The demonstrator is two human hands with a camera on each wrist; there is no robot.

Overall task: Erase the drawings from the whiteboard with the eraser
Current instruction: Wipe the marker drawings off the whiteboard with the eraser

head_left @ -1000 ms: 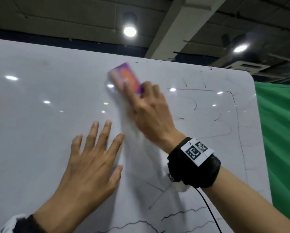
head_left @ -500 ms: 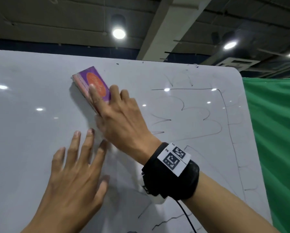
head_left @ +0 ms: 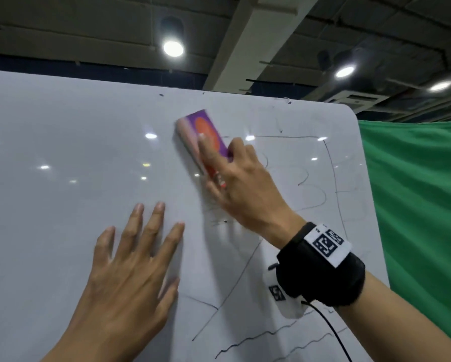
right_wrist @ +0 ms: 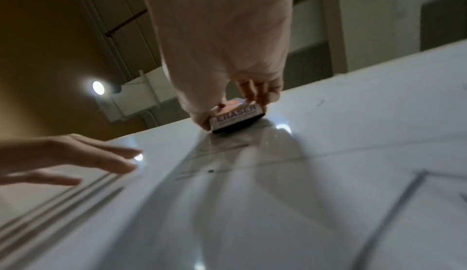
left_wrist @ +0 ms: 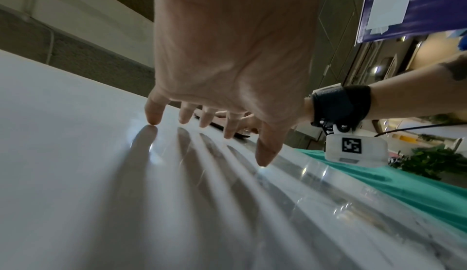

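Observation:
A large whiteboard [head_left: 62,158] fills the head view, with thin black drawn lines [head_left: 323,199] on its right and lower parts. My right hand [head_left: 245,186] grips a purple and orange eraser [head_left: 203,131] and presses it flat on the board near the top middle. In the right wrist view the eraser [right_wrist: 237,116] shows the word ERASER on its side, its dark felt against the board [right_wrist: 328,194]. My left hand [head_left: 130,267] lies flat with spread fingers on the board, below and left of the eraser. The left wrist view shows those fingertips [left_wrist: 154,118] touching the board [left_wrist: 76,174].
A green cloth [head_left: 415,205] hangs to the right of the board's rounded top right corner. Ceiling lamps [head_left: 173,48] shine above and glint on the board. A black cable [head_left: 334,335] hangs from my right wrist band.
My right hand swept the eraser to the left along the top of the board and has now come back to the right. The left hand stayed flat on the board.

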